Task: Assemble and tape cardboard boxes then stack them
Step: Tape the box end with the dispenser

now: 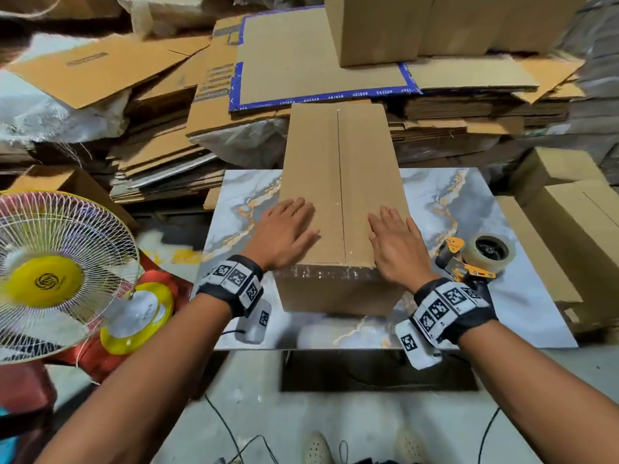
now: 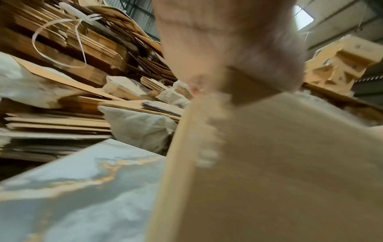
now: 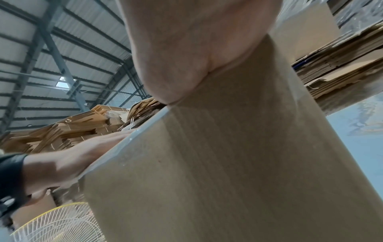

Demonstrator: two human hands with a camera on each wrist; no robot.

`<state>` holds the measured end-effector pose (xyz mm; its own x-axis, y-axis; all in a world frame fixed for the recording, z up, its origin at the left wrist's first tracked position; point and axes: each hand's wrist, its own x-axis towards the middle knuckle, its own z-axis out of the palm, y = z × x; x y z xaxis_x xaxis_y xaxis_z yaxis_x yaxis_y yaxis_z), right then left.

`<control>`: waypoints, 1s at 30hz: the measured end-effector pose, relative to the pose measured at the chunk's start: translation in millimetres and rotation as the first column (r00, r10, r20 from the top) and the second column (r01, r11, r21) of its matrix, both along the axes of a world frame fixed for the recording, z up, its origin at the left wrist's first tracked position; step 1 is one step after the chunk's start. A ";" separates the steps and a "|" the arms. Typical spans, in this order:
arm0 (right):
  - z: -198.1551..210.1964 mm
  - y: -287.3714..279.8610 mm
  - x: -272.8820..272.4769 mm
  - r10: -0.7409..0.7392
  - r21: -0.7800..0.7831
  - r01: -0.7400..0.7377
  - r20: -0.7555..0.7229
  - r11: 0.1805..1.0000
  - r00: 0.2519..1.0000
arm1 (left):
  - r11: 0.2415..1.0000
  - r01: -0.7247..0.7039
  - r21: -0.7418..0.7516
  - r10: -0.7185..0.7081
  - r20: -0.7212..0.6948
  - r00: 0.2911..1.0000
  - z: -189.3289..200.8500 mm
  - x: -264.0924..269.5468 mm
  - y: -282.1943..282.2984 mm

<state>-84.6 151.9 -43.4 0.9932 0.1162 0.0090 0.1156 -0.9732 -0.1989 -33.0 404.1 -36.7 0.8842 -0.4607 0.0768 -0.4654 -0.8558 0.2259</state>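
A long brown cardboard box (image 1: pixel 341 169) lies on the marble-patterned table (image 1: pixel 469 202), its two top flaps closed along a centre seam. Clear tape wraps its near top edge. My left hand (image 1: pixel 284 229) lies flat with straight fingers on the left flap near the front. My right hand (image 1: pixel 393 241) lies flat on the right flap. In the left wrist view the palm (image 2: pixel 228 41) presses the blurred box (image 2: pixel 269 163). In the right wrist view the palm (image 3: pixel 186 49) rests on the box (image 3: pixel 228 163). A tape dispenser (image 1: pixel 475 257) sits on the table right of the box.
Piles of flattened cardboard (image 1: pixel 167 128) and assembled boxes (image 1: pixel 418 25) stand behind the table. More boxes (image 1: pixel 576 222) sit at the right. A yellow-hubbed fan (image 1: pixel 50 276) stands at the left on a red stool (image 1: pixel 100 346). Cables run over the floor below.
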 end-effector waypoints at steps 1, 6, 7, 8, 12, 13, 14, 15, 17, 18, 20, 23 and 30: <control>0.1 0.9 -0.5 -0.003 0.003 0.003 -0.003 1.000 1.000 | 0.996 0.040 -0.076 -0.041 -0.012 0.999 -2.5 1.6 10.3; 1.5 2.5 -0.8 -0.022 0.007 0.022 -0.006 1.000 1.000 | 0.649 -0.199 -0.734 0.093 -0.183 0.979 -21.8 -7.4 11.1; 2.0 2.5 -0.9 -0.022 0.005 0.022 -0.008 1.000 1.000 | 0.432 -0.300 -0.850 0.118 -0.277 0.954 -23.1 -10.7 9.4; 1.7 2.4 -1.2 -0.024 0.002 0.024 -0.010 1.000 1.000 | 0.195 -0.376 -0.906 0.128 -0.356 0.926 -25.5 -13.9 10.6; 0.2 -0.3 -1.6 -0.030 -0.002 0.030 0.005 1.000 1.000 | -0.365 -0.414 -0.834 0.287 -0.524 0.802 -47.4 -32.6 34.1; -0.1 -0.6 -1.6 -0.030 -0.008 0.031 0.007 1.000 1.000 | -0.389 -0.421 -0.819 0.305 -0.546 0.781 -57.0 -40.2 39.0; 0.2 -0.3 -1.0 -0.032 -0.014 0.032 0.007 0.999 0.999 | -0.389 -0.438 -0.810 0.288 -0.559 0.777 -65.9 -49.0 40.2; 1.1 0.8 -0.2 -0.033 -0.018 0.033 0.007 0.999 0.999 | -0.362 -0.471 -0.805 0.247 -0.569 0.784 -73.9 -57.2 38.4; 2.2 2.4 2.3 -0.032 -0.026 0.032 0.004 0.999 0.999 | -0.271 -0.527 -0.805 0.135 -0.574 0.807 -84.8 -71.2 28.1; 2.6 2.5 3.5 -0.025 -0.030 0.026 0.007 0.999 1.000 | -0.228 -0.536 -0.813 0.089 -0.565 0.820 -88.7 -75.2 22.4; 2.5 2.4 4.7 0.014 -0.051 -0.011 0.040 0.999 0.999 | -0.199 -0.526 -0.827 0.023 -0.540 0.841 -92.4 -80.4 17.3; 1.4 2.1 6.3 0.037 -0.078 -0.032 0.057 0.996 0.998 | -0.293 -0.519 -0.803 -0.065 -0.525 0.849 -93.5 -82.5 18.6; -3.6 0.2 9.6 0.054 -0.125 -0.044 0.082 0.991 0.995 | -0.481 -0.458 -0.748 0.003 -0.523 0.852 -99.6 -80.1 -5.2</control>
